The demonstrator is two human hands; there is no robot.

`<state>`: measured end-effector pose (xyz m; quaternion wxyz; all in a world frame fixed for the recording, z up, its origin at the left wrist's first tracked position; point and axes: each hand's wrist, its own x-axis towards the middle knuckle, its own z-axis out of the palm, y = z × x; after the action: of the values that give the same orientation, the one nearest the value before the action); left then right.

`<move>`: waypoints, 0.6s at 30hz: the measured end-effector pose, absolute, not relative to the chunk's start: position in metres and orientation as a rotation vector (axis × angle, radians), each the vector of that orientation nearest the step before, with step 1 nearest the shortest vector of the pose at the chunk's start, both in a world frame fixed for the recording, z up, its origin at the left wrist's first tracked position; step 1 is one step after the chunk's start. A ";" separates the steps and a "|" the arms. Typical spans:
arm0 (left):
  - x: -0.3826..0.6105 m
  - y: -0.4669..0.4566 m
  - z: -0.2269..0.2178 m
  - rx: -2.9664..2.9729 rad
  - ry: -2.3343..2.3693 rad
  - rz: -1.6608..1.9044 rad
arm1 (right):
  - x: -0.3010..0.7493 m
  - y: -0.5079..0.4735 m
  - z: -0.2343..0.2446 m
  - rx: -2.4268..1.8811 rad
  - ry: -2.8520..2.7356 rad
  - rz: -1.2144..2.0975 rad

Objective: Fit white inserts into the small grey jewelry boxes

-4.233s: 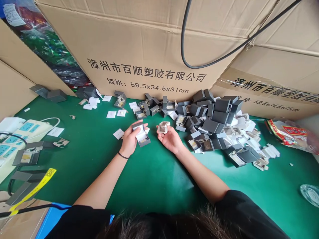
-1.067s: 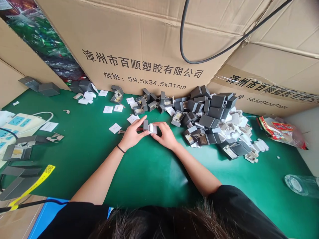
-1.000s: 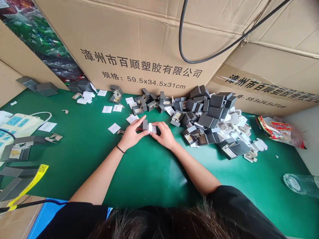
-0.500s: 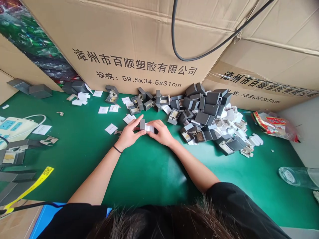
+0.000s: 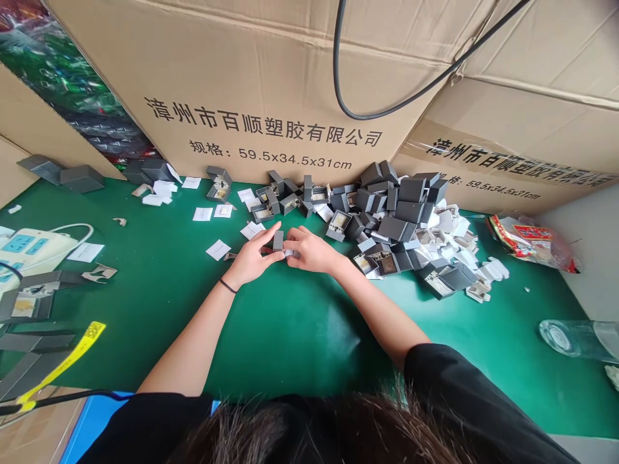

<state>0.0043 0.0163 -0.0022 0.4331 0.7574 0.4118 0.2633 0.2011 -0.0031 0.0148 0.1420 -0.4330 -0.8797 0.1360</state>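
The small grey box stands at centre frame on the green table. My left hand pinches its left side and my right hand closes over its right. The white insert, exposed half a second ago, is now covered (probably pressed home). The box pile lies right of centre.

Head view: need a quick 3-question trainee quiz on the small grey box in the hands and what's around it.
1. True or false: the left hand and the right hand both hold the small grey box.
2. The pile of grey boxes lies: A) right of the hands, B) left of the hands, C) nearer the person than the hands.
3. Fill in: the table mat is ___ in colour.
Key: 1 true; 2 A; 3 green.
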 end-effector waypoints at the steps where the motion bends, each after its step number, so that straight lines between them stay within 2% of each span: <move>1: 0.004 0.016 -0.002 1.888 1.023 0.650 | 0.200 -0.004 0.015 -1.274 -2.542 0.367; 10: 0.003 0.016 -0.005 1.889 1.010 0.664 | 0.204 -0.016 0.014 -1.270 -2.630 0.045; 18: 0.006 0.014 -0.007 1.855 0.982 0.728 | 0.190 -0.031 0.007 -1.366 -2.607 -0.086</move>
<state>0.0057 0.0142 -0.0070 0.4441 0.7481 0.3962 0.2936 0.1897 -0.0309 0.0070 0.0985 -0.4617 -0.8811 -0.0290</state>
